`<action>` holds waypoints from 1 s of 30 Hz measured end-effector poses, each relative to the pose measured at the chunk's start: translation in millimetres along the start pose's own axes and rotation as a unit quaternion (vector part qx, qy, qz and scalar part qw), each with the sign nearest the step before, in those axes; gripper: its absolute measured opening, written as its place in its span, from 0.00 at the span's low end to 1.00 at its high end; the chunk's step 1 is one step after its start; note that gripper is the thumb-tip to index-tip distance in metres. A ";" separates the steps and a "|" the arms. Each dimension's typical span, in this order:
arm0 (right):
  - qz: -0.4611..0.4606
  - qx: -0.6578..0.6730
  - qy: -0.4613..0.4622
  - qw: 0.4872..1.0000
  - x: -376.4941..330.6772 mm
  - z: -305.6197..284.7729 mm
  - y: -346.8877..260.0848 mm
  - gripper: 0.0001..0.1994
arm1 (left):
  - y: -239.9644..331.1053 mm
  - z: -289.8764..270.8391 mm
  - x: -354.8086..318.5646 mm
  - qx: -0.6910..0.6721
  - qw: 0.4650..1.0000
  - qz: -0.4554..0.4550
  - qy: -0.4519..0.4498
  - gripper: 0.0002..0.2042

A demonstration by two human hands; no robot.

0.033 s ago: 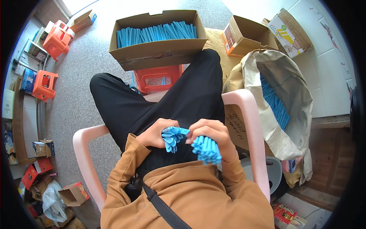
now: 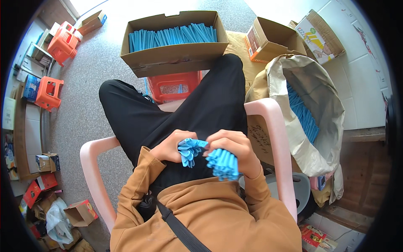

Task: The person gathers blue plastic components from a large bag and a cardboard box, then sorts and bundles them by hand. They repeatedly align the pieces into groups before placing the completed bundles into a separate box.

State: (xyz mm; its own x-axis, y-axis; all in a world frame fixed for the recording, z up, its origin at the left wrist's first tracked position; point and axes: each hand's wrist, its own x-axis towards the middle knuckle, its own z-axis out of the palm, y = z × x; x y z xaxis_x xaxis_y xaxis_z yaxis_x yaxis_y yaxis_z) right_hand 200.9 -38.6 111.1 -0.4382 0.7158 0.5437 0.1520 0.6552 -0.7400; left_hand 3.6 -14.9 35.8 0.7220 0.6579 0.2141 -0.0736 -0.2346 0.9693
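Your right hand fingers clamp the blue tube bundle, ends toward you; left hand fingers pinch the loose tubes just beside it.

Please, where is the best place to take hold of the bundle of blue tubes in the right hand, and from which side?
Probably around its middle, from the right side, as the right hand does now. The bundle of blue tubes is many loose parallel pieces with open ends pointing toward the body, so a wrap across the lengths should keep them together. The left hand holds a smaller blue bunch.
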 end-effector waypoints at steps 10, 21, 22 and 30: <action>-0.004 -0.080 -0.076 0.994 11.4 5.9 2.1 0.10 | -5.1 -0.7 -0.5 -0.125 0.991 -0.054 0.003 0.11; 0.027 -0.064 -0.123 0.990 18.5 -3.5 0.8 0.13 | -10.1 4.3 -0.7 -0.132 0.990 -0.038 0.028 0.13; 0.038 -0.049 -0.123 0.990 18.3 -2.6 0.2 0.12 | -8.4 4.4 -0.9 -0.127 0.990 -0.042 0.035 0.13; -0.037 -0.154 -0.169 0.973 31.8 -8.4 8.8 0.13 | -13.9 2.0 -0.2 -0.139 0.987 -0.063 0.046 0.10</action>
State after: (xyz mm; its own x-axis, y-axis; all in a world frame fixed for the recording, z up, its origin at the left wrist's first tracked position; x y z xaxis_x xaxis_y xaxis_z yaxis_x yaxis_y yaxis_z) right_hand 195.7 -8.0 125.1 -0.7161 0.5776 0.3918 0.3444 0.7807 -0.5215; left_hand 6.0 -13.2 22.0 0.6735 0.7340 0.0875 -0.1825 0.0504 0.9819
